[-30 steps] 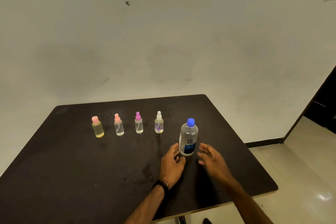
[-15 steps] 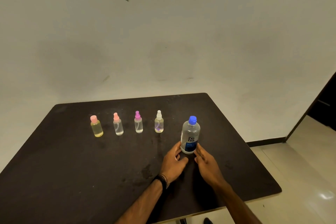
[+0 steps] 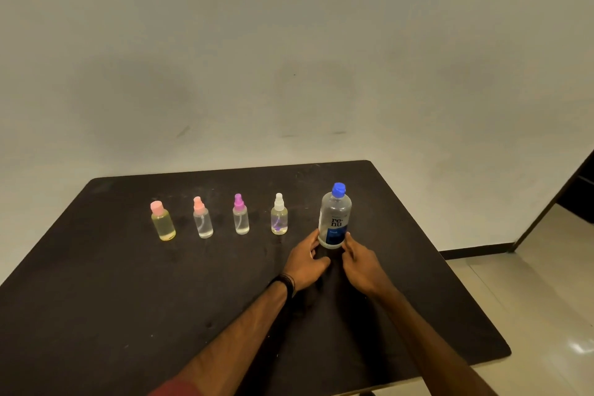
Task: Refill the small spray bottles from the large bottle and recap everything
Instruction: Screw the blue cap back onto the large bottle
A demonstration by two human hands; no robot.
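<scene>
Both hands, left hand (image 3: 305, 262) and right hand (image 3: 361, 264), cup the base of the capped large bottle (image 3: 334, 219) on the table (image 3: 96, 299), right of centre.

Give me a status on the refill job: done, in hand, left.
Done: nothing that shows. All four small spray bottles stand capped in a row on the table.
In hand: the left hand and right hand meet the base of the large bottle from both sides; it stands upright, blue cap on.
Left: uncap, pour into each sprayer, recap everything.
</scene>
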